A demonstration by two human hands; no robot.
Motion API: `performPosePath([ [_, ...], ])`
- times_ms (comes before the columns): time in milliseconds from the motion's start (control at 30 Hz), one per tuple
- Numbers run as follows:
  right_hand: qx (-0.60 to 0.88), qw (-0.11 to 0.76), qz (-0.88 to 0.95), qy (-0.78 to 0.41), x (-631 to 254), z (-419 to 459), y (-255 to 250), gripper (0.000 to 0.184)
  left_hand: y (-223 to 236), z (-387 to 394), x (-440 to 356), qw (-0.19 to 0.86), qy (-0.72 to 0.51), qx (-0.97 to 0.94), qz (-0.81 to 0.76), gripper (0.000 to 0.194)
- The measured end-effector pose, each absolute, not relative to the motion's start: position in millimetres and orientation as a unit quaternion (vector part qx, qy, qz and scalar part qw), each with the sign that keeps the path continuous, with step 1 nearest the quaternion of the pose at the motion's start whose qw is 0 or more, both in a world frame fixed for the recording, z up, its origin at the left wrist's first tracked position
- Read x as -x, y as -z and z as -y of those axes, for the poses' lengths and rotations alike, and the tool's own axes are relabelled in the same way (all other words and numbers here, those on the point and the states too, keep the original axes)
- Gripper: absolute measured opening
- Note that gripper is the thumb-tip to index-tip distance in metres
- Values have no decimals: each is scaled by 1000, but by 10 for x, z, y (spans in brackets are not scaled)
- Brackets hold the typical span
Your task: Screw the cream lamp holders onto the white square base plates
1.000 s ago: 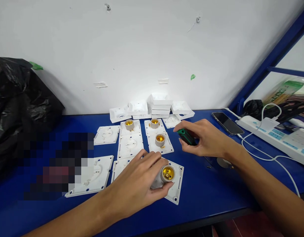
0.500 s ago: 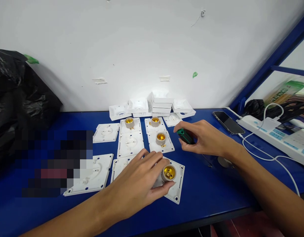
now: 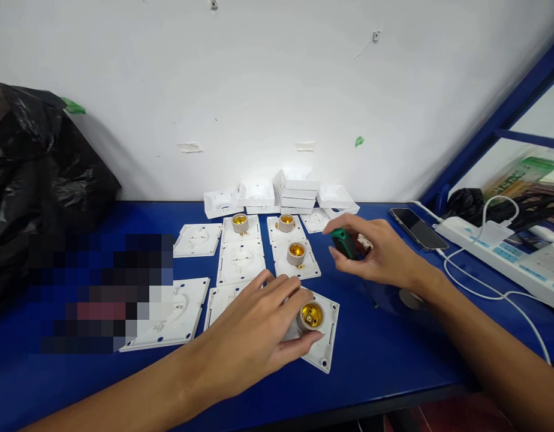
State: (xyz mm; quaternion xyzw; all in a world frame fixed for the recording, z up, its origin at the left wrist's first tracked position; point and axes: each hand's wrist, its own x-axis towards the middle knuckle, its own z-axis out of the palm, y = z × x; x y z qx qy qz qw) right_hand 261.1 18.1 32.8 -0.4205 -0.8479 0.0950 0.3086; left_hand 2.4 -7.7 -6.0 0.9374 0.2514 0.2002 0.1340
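My left hand [image 3: 259,324] lies on the nearest white square plate [image 3: 324,351], its fingers curled round a grey lamp socket with a brass inside [image 3: 311,316]. My right hand [image 3: 376,252] hovers just right of the plates and is closed on a green-and-black screwdriver handle [image 3: 344,243]; its blade is hidden. Behind my left hand lie more white plates, three with sockets: socket plate [image 3: 297,255], socket plate [image 3: 240,224] and socket plate [image 3: 286,223]. Bare plates [image 3: 240,263] lie between them.
White box halves [image 3: 299,186] are stacked against the wall. A black plastic bag [image 3: 38,174] fills the left. A phone [image 3: 416,228], a white power strip [image 3: 506,252] and its cable [image 3: 497,291] lie on the right of the blue table [image 3: 394,354]. A blurred patch covers the near left.
My right hand has drawn slightly right and turned the screwdriver handle more upright. My left hand stays on the socket. The view has shifted a little.
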Motion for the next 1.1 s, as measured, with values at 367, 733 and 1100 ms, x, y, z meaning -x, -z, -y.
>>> performPosePath([
  [367,364,651,654,-125,-2359,-75,-323,26,11,99,-22,205,-244,-906,-277,25],
  [733,310,697,636,-116,-2152,39,-203,26,71,67,-37,316,-306,-859,-262,7],
  [1100,237,697,672,-79,-2188,27,-199,39,136,28,-35,290,-350,-857,-244,5],
])
